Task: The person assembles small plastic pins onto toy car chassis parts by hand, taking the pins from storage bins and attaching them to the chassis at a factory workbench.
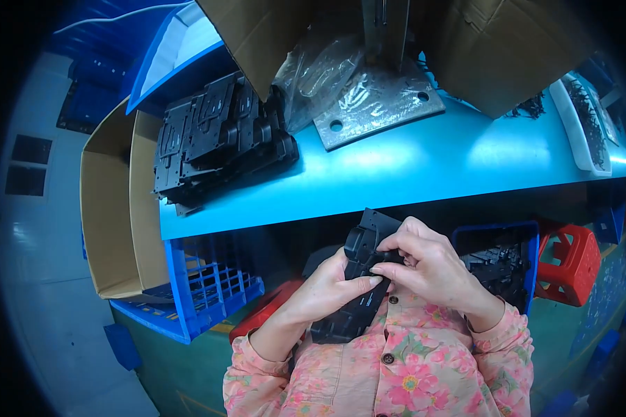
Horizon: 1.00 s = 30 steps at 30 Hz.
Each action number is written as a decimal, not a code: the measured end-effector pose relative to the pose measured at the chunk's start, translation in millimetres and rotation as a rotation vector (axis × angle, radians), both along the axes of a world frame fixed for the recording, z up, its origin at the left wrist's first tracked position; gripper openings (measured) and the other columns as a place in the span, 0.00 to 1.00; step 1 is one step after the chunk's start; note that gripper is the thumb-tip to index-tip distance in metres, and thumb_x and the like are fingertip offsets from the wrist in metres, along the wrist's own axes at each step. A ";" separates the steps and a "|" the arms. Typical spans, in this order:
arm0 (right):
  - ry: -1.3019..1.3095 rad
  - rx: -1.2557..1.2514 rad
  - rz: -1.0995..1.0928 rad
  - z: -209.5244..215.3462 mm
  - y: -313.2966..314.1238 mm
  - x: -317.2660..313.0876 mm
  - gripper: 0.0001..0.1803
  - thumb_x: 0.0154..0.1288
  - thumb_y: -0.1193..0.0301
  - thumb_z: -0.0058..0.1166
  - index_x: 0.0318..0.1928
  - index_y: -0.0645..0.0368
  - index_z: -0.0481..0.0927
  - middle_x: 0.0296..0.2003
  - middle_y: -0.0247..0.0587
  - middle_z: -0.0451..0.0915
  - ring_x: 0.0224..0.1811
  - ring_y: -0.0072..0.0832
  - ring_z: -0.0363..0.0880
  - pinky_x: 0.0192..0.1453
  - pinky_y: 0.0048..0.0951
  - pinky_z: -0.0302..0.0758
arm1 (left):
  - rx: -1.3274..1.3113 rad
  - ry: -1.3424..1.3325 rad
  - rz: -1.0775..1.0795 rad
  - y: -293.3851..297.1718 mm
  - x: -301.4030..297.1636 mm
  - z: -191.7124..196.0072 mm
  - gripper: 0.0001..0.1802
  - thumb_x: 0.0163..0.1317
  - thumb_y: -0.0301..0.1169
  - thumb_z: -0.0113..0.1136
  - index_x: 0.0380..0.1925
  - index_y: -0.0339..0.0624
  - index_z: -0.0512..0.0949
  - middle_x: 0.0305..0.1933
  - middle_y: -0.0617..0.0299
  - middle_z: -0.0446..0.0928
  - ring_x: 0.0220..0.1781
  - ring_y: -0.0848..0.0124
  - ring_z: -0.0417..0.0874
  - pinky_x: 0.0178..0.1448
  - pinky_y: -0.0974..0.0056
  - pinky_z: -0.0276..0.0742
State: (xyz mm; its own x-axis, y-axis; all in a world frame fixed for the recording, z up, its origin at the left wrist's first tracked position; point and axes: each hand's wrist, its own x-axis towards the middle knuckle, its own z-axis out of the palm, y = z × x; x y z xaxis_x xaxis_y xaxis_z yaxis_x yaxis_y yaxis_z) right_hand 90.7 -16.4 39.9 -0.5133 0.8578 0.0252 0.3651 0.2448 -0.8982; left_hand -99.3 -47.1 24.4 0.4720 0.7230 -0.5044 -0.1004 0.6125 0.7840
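Observation:
A black molded plastic housing [348, 316] is held tilted in front of my body, just below the table's near edge. My left hand [325, 288] is closed round its left side, the thumb lying across its face. Fingers and thumb of my right hand [431, 267] are pinched together at the upper right part of the housing. Whether a small piece sits between those right fingertips cannot be made out. On the left of the blue table [424, 160] lies a pile of similar black housings [219, 132].
A metal plate [375, 118] with holes and a clear plastic bag [320, 69] lie at the back. White tray [581, 132] of small dark pieces, far right. Below: blue bin [533, 271], red stool [570, 267], blue crate [188, 299]. Cardboard box [108, 215] stands left.

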 end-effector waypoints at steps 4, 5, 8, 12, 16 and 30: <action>0.042 -0.079 -0.038 -5.5 -7.9 -2.5 0.11 0.48 0.74 0.63 0.32 0.64 0.77 0.24 0.33 0.65 0.22 0.18 0.63 0.23 0.20 0.60 | 0.087 0.023 -0.036 -6.9 1.2 2.8 0.21 0.56 0.23 0.56 0.49 0.34 0.64 0.40 0.62 0.73 0.42 0.77 0.75 0.45 0.71 0.73; 0.035 -0.091 -0.014 -6.6 -8.2 -1.4 0.11 0.48 0.74 0.63 0.32 0.64 0.76 0.25 0.33 0.65 0.22 0.18 0.62 0.23 0.20 0.60 | 0.085 0.035 -0.044 -9.0 0.9 2.5 0.21 0.55 0.22 0.55 0.49 0.33 0.63 0.41 0.61 0.72 0.43 0.76 0.75 0.46 0.71 0.73; -0.011 -0.136 0.052 -3.0 -5.8 0.6 0.10 0.50 0.73 0.61 0.31 0.65 0.75 0.26 0.36 0.66 0.24 0.23 0.66 0.25 0.24 0.64 | 0.063 0.034 -0.053 -14.1 -0.1 -1.7 0.23 0.53 0.20 0.55 0.51 0.33 0.62 0.43 0.60 0.72 0.44 0.76 0.75 0.47 0.70 0.73; -0.064 -0.181 0.098 -2.4 -6.4 0.0 0.11 0.51 0.71 0.59 0.31 0.65 0.75 0.26 0.41 0.68 0.25 0.30 0.70 0.27 0.29 0.68 | 0.063 0.000 -0.053 -16.9 -0.2 -2.3 0.25 0.53 0.20 0.54 0.52 0.33 0.61 0.44 0.59 0.71 0.44 0.75 0.75 0.48 0.70 0.73; -0.076 -0.176 0.100 -4.3 -7.7 -0.6 0.11 0.51 0.71 0.59 0.31 0.65 0.75 0.27 0.41 0.68 0.26 0.31 0.70 0.28 0.29 0.68 | 0.076 0.010 -0.054 -18.3 -0.5 -4.0 0.25 0.53 0.19 0.54 0.52 0.33 0.61 0.44 0.59 0.71 0.45 0.75 0.75 0.48 0.69 0.73; -0.034 -0.075 0.066 -11.1 -13.8 -1.3 0.11 0.51 0.72 0.60 0.34 0.65 0.76 0.26 0.40 0.69 0.25 0.29 0.71 0.28 0.27 0.69 | 0.085 0.039 -0.055 -22.6 0.1 -9.0 0.19 0.61 0.26 0.51 0.52 0.36 0.63 0.43 0.61 0.72 0.43 0.76 0.75 0.46 0.70 0.73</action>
